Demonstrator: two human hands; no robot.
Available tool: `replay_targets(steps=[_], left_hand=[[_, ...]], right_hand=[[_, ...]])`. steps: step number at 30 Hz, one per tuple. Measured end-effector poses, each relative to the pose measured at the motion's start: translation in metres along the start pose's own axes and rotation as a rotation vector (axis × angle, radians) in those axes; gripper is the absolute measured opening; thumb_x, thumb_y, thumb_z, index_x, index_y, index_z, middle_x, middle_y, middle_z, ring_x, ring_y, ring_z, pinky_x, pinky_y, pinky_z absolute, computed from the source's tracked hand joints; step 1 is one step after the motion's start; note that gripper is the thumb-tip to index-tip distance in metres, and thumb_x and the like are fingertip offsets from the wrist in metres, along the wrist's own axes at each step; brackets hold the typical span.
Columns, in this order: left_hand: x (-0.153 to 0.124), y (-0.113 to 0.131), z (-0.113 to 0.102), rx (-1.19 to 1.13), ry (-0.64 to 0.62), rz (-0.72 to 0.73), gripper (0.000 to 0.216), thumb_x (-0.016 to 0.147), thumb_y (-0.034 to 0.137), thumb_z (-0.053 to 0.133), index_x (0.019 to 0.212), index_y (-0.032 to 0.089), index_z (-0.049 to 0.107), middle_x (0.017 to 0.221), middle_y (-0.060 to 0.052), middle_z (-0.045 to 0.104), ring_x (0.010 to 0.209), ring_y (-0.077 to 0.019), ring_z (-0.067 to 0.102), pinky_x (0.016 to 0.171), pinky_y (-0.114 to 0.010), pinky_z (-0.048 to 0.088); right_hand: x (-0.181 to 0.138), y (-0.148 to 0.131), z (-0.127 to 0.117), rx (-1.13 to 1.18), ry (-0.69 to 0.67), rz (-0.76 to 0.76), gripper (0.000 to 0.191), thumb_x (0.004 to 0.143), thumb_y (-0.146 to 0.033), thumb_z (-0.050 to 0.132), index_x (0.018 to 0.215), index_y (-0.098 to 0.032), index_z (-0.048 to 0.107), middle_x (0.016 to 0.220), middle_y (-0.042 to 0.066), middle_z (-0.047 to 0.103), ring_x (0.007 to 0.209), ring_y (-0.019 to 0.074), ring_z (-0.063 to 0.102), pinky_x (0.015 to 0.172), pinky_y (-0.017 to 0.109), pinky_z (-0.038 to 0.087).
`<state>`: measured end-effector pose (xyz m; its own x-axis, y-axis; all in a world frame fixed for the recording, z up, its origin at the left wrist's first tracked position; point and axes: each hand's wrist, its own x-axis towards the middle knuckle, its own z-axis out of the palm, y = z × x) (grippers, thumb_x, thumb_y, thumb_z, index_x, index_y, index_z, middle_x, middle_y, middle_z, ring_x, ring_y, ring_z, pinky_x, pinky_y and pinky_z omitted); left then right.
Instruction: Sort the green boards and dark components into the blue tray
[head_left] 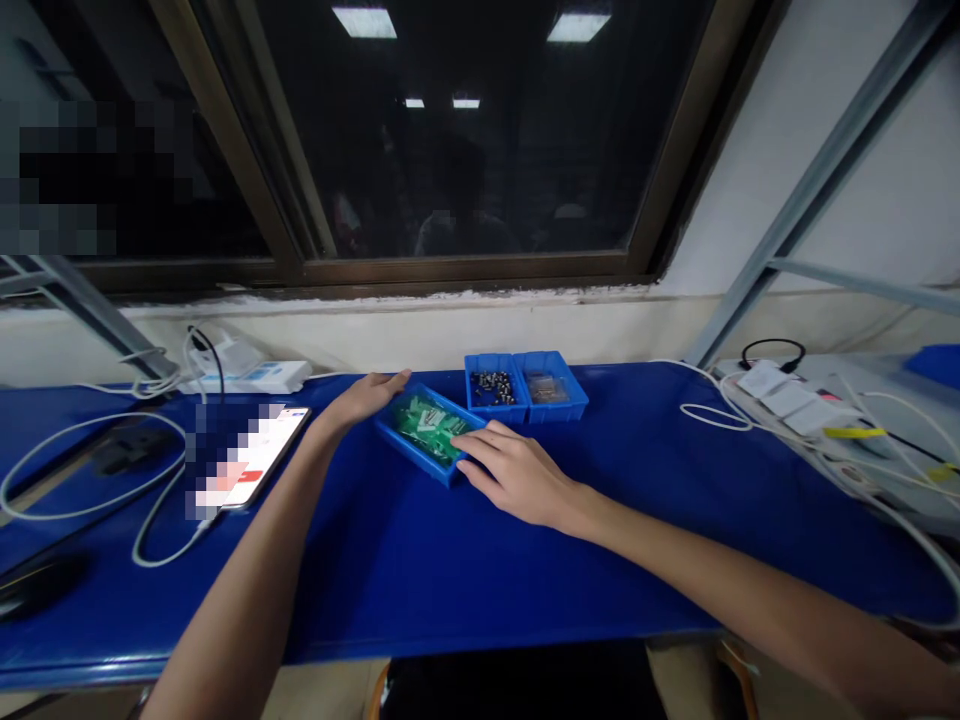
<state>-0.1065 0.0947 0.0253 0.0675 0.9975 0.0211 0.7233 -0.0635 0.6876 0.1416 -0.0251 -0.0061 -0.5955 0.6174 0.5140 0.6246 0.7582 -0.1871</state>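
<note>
Left hand (367,396), right hand (519,478), fingers seemingly spread, touch one tray (415,452); two bins (559,411) beyond.

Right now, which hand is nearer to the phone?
Left. The left hand sits just right of the phone, at the far edge of the blue tray; the right hand is beyond that tray, farther away.

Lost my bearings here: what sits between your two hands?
Head view: the blue tray of green parts lies between the left hand and right hand; both touch its rim.

Phone (251,455) screen pixelated; green contents of tray (412,455) indistinct; small parts in twin bins (525,412) unidentifiable; forearms cropped.
</note>
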Motion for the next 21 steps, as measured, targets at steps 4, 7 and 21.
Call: replay_targets(steps=[4, 7, 21], left_hand=[[-0.023, 0.021, -0.018, -0.019, -0.267, 0.107, 0.042, 0.076, 0.06, 0.058, 0.066, 0.019, 0.064, 0.056, -0.002, 0.057, 0.052, -0.0163, 0.05, 0.05, -0.026, 0.036], [-0.038, 0.038, -0.023, -0.016, -0.26, 0.234, 0.04, 0.079, 0.053, 0.06, 0.058, 0.019, 0.054, 0.051, 0.003, 0.043, 0.049, -0.0117, 0.04, 0.047, -0.025, 0.028], [-0.066, 0.085, 0.021, -0.165, -0.082, 0.523, 0.036, 0.091, 0.048, 0.044, 0.077, 0.017, 0.057, 0.076, -0.002, 0.061, 0.076, -0.0188, 0.057, 0.071, -0.031, 0.046]], right_hand=[[-0.009, 0.0, -0.005, 0.002, -0.01, 0.004, 0.038, 0.102, -0.033, 0.039, 0.129, -0.014, 0.057, 0.107, 0.009, 0.07, 0.102, 0.0228, 0.06, 0.083, 0.038, 0.056], [-0.009, 0.001, -0.007, -0.019, -0.033, 0.004, 0.041, 0.102, -0.034, 0.041, 0.137, -0.016, 0.049, 0.118, 0.011, 0.066, 0.106, 0.0243, 0.06, 0.084, 0.04, 0.057], [-0.01, 0.004, -0.02, 0.041, -0.106, 0.135, 0.076, 0.091, -0.029, 0.055, 0.154, -0.026, 0.012, 0.125, 0.016, 0.05, 0.081, 0.0246, 0.066, 0.071, 0.045, 0.059]])
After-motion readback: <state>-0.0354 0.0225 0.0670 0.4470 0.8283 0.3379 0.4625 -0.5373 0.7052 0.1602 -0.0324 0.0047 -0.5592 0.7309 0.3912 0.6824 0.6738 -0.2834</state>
